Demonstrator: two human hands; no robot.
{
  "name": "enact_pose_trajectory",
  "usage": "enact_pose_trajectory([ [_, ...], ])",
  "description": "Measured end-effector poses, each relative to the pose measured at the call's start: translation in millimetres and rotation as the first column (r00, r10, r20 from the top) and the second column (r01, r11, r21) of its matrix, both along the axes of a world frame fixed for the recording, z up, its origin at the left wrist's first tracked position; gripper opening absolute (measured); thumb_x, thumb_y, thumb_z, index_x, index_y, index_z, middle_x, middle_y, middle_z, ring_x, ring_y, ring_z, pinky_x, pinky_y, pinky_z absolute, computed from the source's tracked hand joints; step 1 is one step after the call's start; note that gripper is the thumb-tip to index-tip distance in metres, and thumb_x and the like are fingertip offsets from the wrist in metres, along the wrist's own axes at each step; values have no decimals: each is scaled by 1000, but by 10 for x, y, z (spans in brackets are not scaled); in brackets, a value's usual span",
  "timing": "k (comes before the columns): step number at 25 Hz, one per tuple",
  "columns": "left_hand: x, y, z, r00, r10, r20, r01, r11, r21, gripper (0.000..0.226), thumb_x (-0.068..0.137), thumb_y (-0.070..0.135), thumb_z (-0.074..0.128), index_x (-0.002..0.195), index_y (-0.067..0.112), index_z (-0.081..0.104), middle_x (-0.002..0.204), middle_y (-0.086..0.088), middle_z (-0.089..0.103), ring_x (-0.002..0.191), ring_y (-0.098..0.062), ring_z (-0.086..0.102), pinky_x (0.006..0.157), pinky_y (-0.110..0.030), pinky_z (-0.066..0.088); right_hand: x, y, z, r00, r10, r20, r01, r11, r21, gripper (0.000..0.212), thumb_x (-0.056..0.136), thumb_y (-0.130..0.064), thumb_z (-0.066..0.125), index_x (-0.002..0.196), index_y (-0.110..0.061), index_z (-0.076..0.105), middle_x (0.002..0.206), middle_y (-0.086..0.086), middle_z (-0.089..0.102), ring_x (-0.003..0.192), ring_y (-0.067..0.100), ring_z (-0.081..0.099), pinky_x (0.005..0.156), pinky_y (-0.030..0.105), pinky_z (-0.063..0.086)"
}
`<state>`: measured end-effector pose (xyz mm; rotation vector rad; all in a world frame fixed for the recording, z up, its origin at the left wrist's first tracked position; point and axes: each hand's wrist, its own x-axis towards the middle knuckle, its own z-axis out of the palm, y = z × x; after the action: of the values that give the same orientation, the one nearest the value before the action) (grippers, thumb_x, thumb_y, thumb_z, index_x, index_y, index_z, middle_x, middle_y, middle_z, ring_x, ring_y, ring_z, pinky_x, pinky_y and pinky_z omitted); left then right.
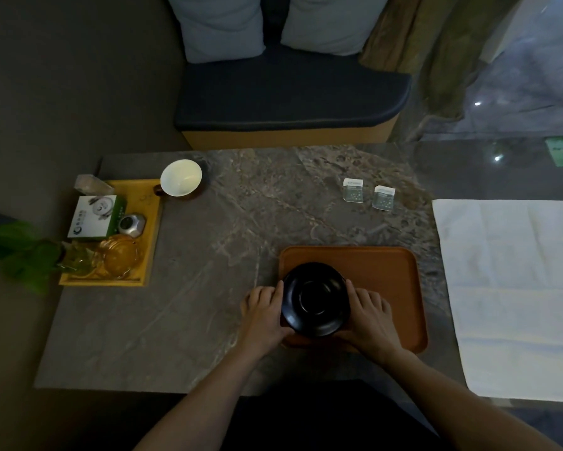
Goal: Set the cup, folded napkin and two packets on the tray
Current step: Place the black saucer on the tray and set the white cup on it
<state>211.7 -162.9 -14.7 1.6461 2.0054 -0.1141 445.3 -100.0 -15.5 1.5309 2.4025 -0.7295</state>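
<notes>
Step in hand: a black saucer [316, 301] is being seated on the near left part of the brown tray [387, 271]; this looks like groundwork for the cup, since none of the four listed things is on the tray yet.
Left hand [265, 309]: fingers curled against the saucer's left rim, holding it; thumb side toward the dish.
Right hand [369, 312]: fingers curved round the saucer's right rim, holding it from the opposite side; the hand lies over the tray.
Saucer: between both hands, over the tray's near left corner; whether it already rests flat or is just above the surface I cannot tell.
Cup [181, 177]: white, upright, at the far left of the stone table [208, 255], just beside the yellow tray [151, 229]; well apart from both hands.
Packets: first packet [353, 190] and second packet [383, 197] lie side by side on the far right of the table, beyond the brown tray; apart from either hand.
Napkin [514, 288]: a white cloth spread flat on the right edge of the table, just beside the brown tray; it looks unfolded, so folding is probably still owed.
Next move calls for: letting go of the saucer once it sits steady; then a long reach with the left hand to the cup, lifted upright and set in the saucer's centre ring.
Risk: dim light and a dark dish make the centre hard to judge.
</notes>
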Motion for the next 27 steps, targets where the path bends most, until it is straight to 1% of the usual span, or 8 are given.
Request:
enact_pose_trajectory([
  [5, -3, 10, 13, 1000, -14, -24, 14, 1000, 13, 103, 74, 56, 70, 154, 19, 16, 144, -1, 35, 136, -23, 23, 110, -41, 20, -7, 13, 9, 998, 27, 57, -27, 1000, 1, 113, 72, -81, 48, 155, -16, 6, 145, 1, 37, 128, 27, 36, 109, 45, 27],
  [15, -14, 13, 27, 1000, 4, -24, -4, 1000, -7, 105, 72, 56, 73, 153, 22, 15, 145, 1, 33, 137, -23, 23, 109, -41, 22, -6, 6, -24, 1000, -4, 18, 5, 999, -34, 114, 71, -77, 57, 155, -16, 9, 144, 3, 38, 128, 31, 37, 109, 53, 29],
  [18, -21, 9, 15, 1000, 11, -12, -11, 1000, -6, 104, 75, 57, 71, 154, 23, 13, 144, 1, 33, 136, -23, 24, 110, -41, 22, -1, 29, -40, 1000, -6, 4, 6, 997, -76, 113, 73, -72, 60, 155, -17, 4, 145, 3, 35, 130, 31, 34, 110, 56, 27],
  [20, -21, 6, 7, 1000, 19, -5, -19, 1000, -20, 105, 75, 57, 71, 154, 23, 11, 145, 1, 32, 137, -23, 24, 111, -41, 21, 17, 42, -51, 1000, 1, 1, -1, 997, -78, 114, 73, -72, 61, 155, -19, 3, 146, 2, 33, 130, 30, 34, 111, 54, 28],
  [23, -98, -12, 6, 997, 74, 36, -71, 994, -77, 109, 72, 61, 71, 155, 26, 8, 148, 0, 30, 139, -24, 26, 111, -43, 22, 40, 104, -25, 1000, -5, -24, 3, 996, -92, 117, 66, -80, 56, 154, -23, 4, 149, -1, 29, 132, 27, 32, 109, 50, 32],
  [25, -222, -43, 28, 992, 118, 45, -114, 990, -84, 105, 72, 62, 70, 154, 30, 14, 148, 0, 32, 137, -24, 30, 110, -44, 26, 45, 179, 12, 999, 19, -37, -20, 998, -52, 108, 68, -82, 50, 153, -28, 10, 149, -2, 30, 131, 27, 33, 108, 48, 33],
  [27, -406, -62, 54, 987, 152, 54, -148, 986, -70, 93, 74, 64, 68, 151, 33, 26, 141, 2, 39, 133, -22, 37, 108, -44, 30, 13, 298, 70, 997, 76, -14, -76, 997, 5, 91, 75, -79, 47, 150, -32, 22, 148, -2, 34, 131, 26, 34, 109, 47, 31],
])
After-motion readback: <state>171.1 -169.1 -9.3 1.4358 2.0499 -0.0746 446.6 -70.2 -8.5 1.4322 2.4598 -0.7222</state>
